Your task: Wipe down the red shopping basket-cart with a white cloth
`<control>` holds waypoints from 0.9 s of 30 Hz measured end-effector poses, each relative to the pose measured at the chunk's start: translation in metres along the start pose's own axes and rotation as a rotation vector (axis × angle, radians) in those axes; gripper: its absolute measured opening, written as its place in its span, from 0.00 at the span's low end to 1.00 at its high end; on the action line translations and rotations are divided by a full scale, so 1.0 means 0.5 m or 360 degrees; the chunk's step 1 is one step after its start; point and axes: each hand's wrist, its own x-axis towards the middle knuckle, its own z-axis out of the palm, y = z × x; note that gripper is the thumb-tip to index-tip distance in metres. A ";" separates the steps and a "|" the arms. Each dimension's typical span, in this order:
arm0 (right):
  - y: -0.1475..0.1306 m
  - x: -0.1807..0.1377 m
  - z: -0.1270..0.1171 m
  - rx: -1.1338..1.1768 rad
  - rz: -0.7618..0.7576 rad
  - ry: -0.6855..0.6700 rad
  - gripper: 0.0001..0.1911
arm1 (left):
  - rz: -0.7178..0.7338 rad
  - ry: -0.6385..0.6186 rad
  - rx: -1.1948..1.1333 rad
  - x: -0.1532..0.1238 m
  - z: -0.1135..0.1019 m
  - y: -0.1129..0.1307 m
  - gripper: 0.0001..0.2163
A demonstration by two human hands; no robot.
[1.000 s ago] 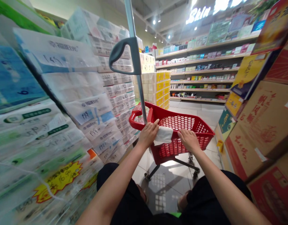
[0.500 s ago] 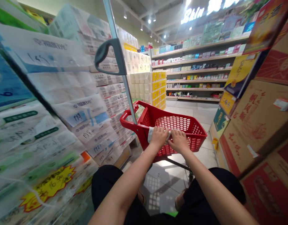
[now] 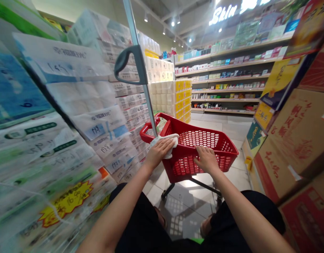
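A red shopping cart (image 3: 183,167) with a perforated plastic basket stands in front of my knees. My left hand (image 3: 162,150) presses a white cloth (image 3: 174,141) onto the near rim, close to the foot of the cart's metal pole. Its fingers lie together over the cloth, which sticks out past them. Farther right along the same rim, my right hand (image 3: 206,159) grips the edge, with fingers bent over it and the thumb on the near side. A dark grey handle (image 3: 140,65) is fixed on the metal pole (image 3: 150,109) above the basket.
Stacked packs of tissue paper (image 3: 98,116) rise close on the left, with a yellow price sign (image 3: 67,202) low down. Cardboard boxes (image 3: 301,130) are piled on the right. Filled shelves (image 3: 227,78) stand behind the cart, across a tiled floor (image 3: 211,117).
My left hand has slid left along the rim with the cloth, away from my right hand. The right hand still grips the rim. The view has shifted slightly.
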 end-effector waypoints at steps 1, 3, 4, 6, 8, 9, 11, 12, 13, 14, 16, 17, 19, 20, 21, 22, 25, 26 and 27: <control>0.000 -0.001 0.000 0.0004 -0.0005 0.0002 0.24 | -0.0026 0.0013 -0.0017 -0.011 -0.007 -0.006 0.26; 0.000 -0.002 -0.002 0.0012 -0.0010 0.0011 0.23 | -0.0050 0.0027 -0.0051 -0.034 -0.018 -0.016 0.26; 0.000 -0.003 -0.002 0.0016 -0.0009 0.0016 0.23 | -0.0056 0.0030 -0.0062 -0.045 -0.021 -0.021 0.26; 0.001 -0.004 -0.003 0.0023 -0.0009 0.0022 0.23 | -0.0077 0.0030 -0.0070 -0.067 -0.025 -0.032 0.25; 0.001 -0.004 -0.003 0.0033 -0.0010 0.0022 0.23 | -0.0111 0.0034 -0.0063 -0.089 -0.026 -0.049 0.24; 0.002 -0.003 -0.003 0.0040 -0.0010 0.0021 0.23 | -0.0129 0.0042 -0.0055 -0.099 -0.026 -0.059 0.24; 0.001 -0.002 -0.003 0.0056 -0.0005 0.0018 0.22 | -0.0175 0.0081 -0.0036 -0.114 -0.025 -0.079 0.23; -0.001 -0.001 -0.002 0.0061 0.0000 0.0018 0.22 | -0.0210 0.0108 -0.0028 -0.119 -0.024 -0.087 0.22; -0.002 0.000 -0.002 0.0064 0.0008 0.0021 0.22 | -0.0249 0.0135 -0.0022 -0.121 -0.024 -0.092 0.22; -0.004 0.002 -0.002 0.0066 0.0019 0.0026 0.21 | -0.0288 0.0159 -0.0021 -0.121 -0.023 -0.095 0.21; -0.010 0.004 -0.003 0.0065 0.0046 0.0041 0.21 | -0.0363 0.0204 -0.0028 -0.117 -0.018 -0.092 0.21; -0.012 0.005 -0.004 0.0064 0.0057 0.0048 0.20 | -0.0396 0.0226 -0.0032 -0.114 -0.014 -0.087 0.20; -0.018 0.004 -0.006 0.0063 0.0064 0.0055 0.20 | -0.0426 0.0253 -0.0042 -0.107 -0.006 -0.071 0.20; -0.020 0.004 -0.007 0.0062 0.0060 0.0055 0.20 | -0.0411 0.0255 -0.0051 -0.104 -0.001 -0.062 0.20; -0.023 0.002 -0.008 0.0059 0.0055 0.0055 0.20 | -0.0379 0.0244 -0.0062 -0.099 0.004 -0.053 0.20; -0.026 0.001 -0.010 0.0054 0.0051 0.0056 0.20 | -0.0339 0.0224 -0.0075 -0.094 0.008 -0.044 0.20; -0.035 -0.004 -0.012 0.0042 0.0043 0.0045 0.21 | -0.0269 0.0171 -0.0108 -0.065 0.014 -0.022 0.21; -0.039 -0.005 -0.013 0.0045 0.0040 0.0037 0.22 | -0.0281 0.0161 -0.0109 -0.050 0.014 -0.016 0.21; -0.041 -0.006 -0.013 0.0052 0.0038 0.0027 0.22 | -0.0306 0.0150 -0.0104 -0.033 0.014 -0.011 0.20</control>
